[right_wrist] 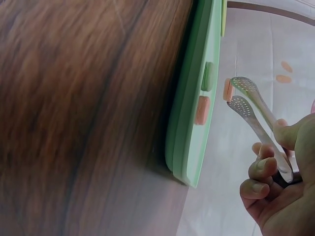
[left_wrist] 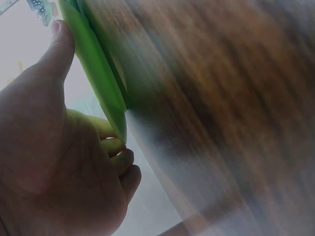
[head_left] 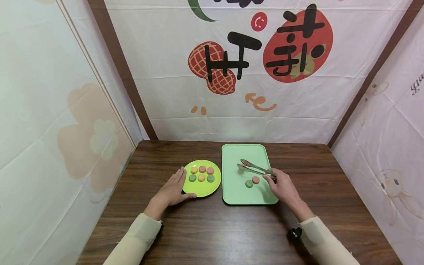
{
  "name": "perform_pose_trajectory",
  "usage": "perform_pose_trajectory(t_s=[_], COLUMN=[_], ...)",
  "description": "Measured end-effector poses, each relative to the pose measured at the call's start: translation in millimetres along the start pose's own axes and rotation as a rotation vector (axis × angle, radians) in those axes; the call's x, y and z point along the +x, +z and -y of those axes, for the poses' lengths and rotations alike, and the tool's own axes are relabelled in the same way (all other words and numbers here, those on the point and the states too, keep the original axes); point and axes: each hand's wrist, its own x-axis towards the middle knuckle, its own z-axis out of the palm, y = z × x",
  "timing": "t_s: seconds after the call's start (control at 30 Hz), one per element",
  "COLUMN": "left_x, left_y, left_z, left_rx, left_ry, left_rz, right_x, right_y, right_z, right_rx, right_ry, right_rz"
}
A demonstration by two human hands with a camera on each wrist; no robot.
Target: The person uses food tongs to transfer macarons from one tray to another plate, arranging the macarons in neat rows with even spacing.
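Note:
In the head view my right hand (head_left: 283,186) grips metal tongs (head_left: 256,168) with perforated tips, over the green tray. A pink biscuit-like disc (right_wrist: 228,90) is at the tong tips in the right wrist view, raised off the tray. Below the tongs, a green disc (head_left: 249,183) and another pink disc (head_left: 256,180) lie on the tray (head_left: 233,195). My left hand (head_left: 171,189) rests against the left rim of a yellow-green plate (head_left: 202,191), fingers extended and thumb at the near rim. Several yellow, pink and green discs (head_left: 201,177) sit on this plate in two rows.
Plate and tray stand side by side on a dark wooden table (head_left: 212,228), a narrow gap between them. A printed white cloth (head_left: 172,95) hangs behind the table's far edge, with more cloth at both sides.

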Motion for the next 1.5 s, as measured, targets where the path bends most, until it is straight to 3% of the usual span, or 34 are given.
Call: perform_pose_trajectory(t_s=[0.6, 0.87, 1.5], left_x=[0.6, 0.9, -1.6], left_y=[0.9, 1.2, -1.4], left_z=[0.5, 1.2, -1.9], left_rx=[0.007, 0.005, -0.003], left_ry=[0.002, 0.0, -0.007], left_rz=[-0.001, 0.002, -0.006], right_x=[-0.4, 0.1, 1.3], right_y=[13, 19, 32], right_z=[18, 24, 39], right_rx=[0.016, 0.106, 0.112], right_ry=[-0.027, -0.06, -0.114], right_rz=[0.037, 0.075, 0.089])
